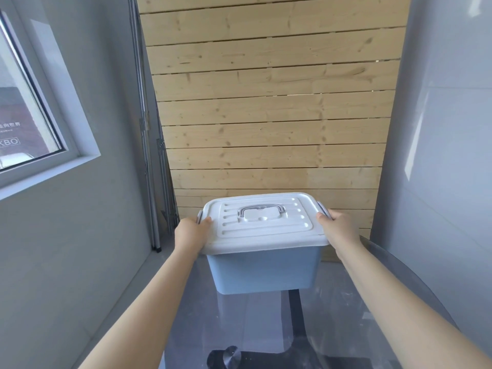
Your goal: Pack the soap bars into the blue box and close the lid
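Note:
The blue box [262, 270] stands on a round glass table [372, 302], with its white lid [266, 222] lying flat on top. A grey carry handle [262, 210] lies folded in the middle of the lid. My left hand [190, 233] grips the left end of the lid at its grey side latch. My right hand [338, 227] grips the right end at the other latch. No soap bars are visible; the inside of the box is hidden by the lid.
A wooden slat wall [266, 115] rises right behind the table. A grey wall with a window [32, 115] is on the left, metal poles [157, 195] lean in the corner, and a grey wall closes the right side. The table's dark base [231, 356] shows through the glass.

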### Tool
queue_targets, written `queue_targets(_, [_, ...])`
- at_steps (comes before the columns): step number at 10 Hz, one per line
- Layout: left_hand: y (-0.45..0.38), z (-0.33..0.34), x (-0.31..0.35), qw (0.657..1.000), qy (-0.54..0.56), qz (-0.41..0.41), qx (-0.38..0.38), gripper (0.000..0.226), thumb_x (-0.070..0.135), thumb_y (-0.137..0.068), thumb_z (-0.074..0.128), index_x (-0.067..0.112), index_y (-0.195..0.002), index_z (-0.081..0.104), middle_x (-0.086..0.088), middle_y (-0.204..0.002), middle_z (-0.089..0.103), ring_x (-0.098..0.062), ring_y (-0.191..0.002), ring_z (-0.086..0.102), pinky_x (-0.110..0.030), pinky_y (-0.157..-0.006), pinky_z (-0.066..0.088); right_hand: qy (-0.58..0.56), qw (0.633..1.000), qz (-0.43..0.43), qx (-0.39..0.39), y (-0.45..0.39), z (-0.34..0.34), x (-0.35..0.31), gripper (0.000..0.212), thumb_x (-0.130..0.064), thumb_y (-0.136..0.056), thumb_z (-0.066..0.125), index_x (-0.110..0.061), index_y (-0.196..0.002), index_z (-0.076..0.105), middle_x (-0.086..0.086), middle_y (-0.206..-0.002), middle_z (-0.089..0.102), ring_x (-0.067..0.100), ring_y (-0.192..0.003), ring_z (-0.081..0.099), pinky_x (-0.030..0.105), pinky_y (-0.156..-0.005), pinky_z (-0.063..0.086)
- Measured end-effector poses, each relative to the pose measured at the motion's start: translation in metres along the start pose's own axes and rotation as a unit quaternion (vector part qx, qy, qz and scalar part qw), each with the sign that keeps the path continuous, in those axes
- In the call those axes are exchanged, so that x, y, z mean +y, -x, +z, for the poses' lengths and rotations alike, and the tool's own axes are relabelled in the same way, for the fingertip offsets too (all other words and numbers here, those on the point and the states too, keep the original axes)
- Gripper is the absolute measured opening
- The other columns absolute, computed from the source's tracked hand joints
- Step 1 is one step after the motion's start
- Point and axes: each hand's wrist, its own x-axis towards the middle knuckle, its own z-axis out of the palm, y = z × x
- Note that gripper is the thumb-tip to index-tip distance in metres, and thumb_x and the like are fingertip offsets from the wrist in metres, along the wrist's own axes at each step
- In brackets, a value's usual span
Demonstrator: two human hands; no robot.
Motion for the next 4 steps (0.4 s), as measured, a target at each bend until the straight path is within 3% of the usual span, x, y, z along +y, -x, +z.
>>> queue_targets(1, [-0.007,-0.002,0.005,0.999,-0.032,0.012,-0.023,0.039,0.030,-0.090,0.051,0.013,-0.059,0.037,0.001,-0.058,0.040,-0.015,-0.053,0.035,-0.028,-0.048,0.025,0.043,0.999,0.013,0.015,0.003,0.004,-0.003,0.031,-0.022,-0.090,0.045,0.003,-0.096,0.062,0.005,-0.064,0.048,0.021,-0.058,0.043,0.029,-0.051,0.029])
queue_targets(2, [-0.006,-0.007,0.009,0.995,-0.082,0.019,-0.053,0.035,0.033,-0.093,0.046,0.011,-0.066,0.044,0.000,-0.063,0.045,-0.014,-0.056,0.041,-0.028,-0.048,0.028,0.063,0.997,0.037,0.006,0.009,0.002,-0.012,0.036,-0.026,-0.092,0.042,0.002,-0.107,0.059,0.012,-0.085,0.056,0.028,-0.076,0.049,0.030,-0.060,0.034])
queue_targets(3, [0.002,-0.009,0.010,0.991,-0.120,0.055,-0.027,0.037,0.038,-0.094,0.039,0.006,-0.077,0.046,-0.003,-0.072,0.051,-0.022,-0.067,0.048,-0.028,-0.051,0.032,0.108,0.993,0.043,-0.015,0.012,-0.001,-0.013,0.047,-0.033,-0.095,0.039,-0.003,-0.130,0.046,0.016,-0.123,0.056,0.033,-0.105,0.053,0.032,-0.078,0.038])
queue_targets(4, [0.014,-0.005,0.015,0.981,-0.146,0.127,0.025,0.040,0.041,-0.094,0.036,0.011,-0.117,0.052,-0.009,-0.107,0.062,-0.030,-0.100,0.055,-0.039,-0.084,0.042,0.079,0.997,0.024,0.007,0.022,-0.011,-0.021,0.057,-0.036,-0.095,0.039,-0.009,-0.144,0.027,0.010,-0.148,0.038,0.029,-0.132,0.039,0.037,-0.099,0.036])
